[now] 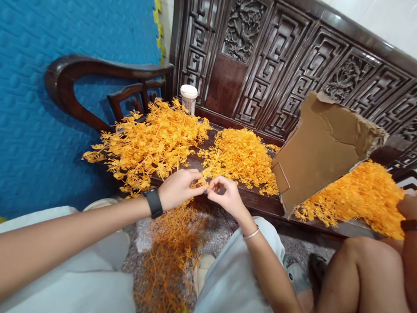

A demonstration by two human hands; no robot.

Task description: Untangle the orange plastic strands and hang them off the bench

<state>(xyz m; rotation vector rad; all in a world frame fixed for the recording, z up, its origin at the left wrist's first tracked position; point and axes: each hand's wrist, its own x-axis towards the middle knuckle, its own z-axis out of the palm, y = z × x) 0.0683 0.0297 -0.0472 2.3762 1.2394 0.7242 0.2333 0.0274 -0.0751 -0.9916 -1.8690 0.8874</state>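
A white-capped jar [189,98] stands against the carved back of a dark wooden bench [262,44], beside a blue padded mat [53,89]. A torn cardboard sheet [322,147] leans nearby; another person's knee [363,267] shows at right.

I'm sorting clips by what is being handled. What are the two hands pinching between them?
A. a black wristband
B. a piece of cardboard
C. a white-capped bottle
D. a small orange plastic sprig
D: the left hand and right hand meet fingertip to fingertip on an orange sprig at the bench edge, while the bottle and cardboard sit untouched.
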